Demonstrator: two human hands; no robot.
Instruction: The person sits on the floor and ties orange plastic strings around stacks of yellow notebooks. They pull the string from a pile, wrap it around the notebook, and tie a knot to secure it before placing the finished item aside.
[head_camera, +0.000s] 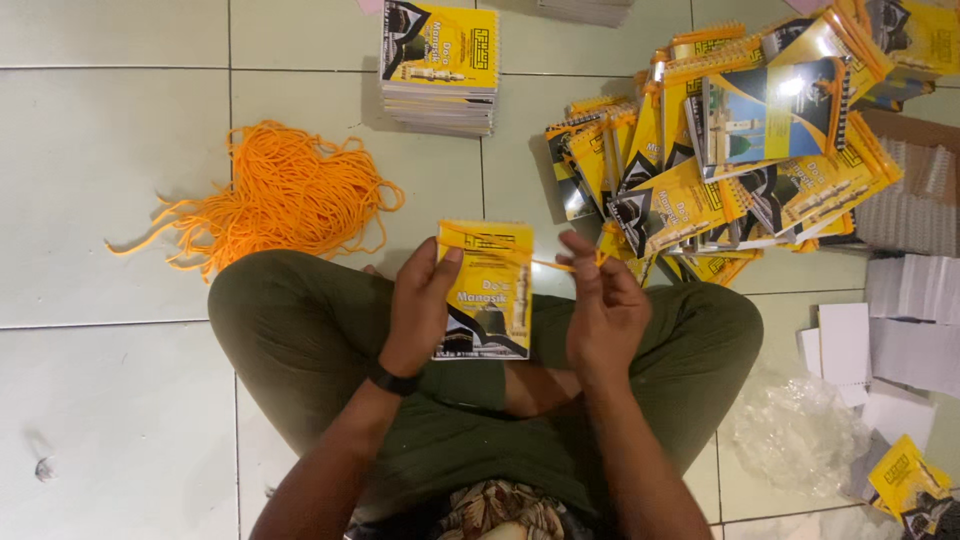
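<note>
Left hand (420, 305) clamps the small yellow booklet (487, 290) above the lap while right hand (600, 300) pinches the orange cord (545, 262) at its top edge, mid-threading; pulling it snug likely comes next.

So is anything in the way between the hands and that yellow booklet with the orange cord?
Nothing visible. The left hand already holds the yellow booklet, and the right hand pinches the orange cord running from the booklet's top edge.

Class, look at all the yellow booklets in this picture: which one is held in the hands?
The booklet above the lap, held by the left hand; the right hand pinches an orange cord at its top. The others lie stacked or heaped on the floor.
</note>
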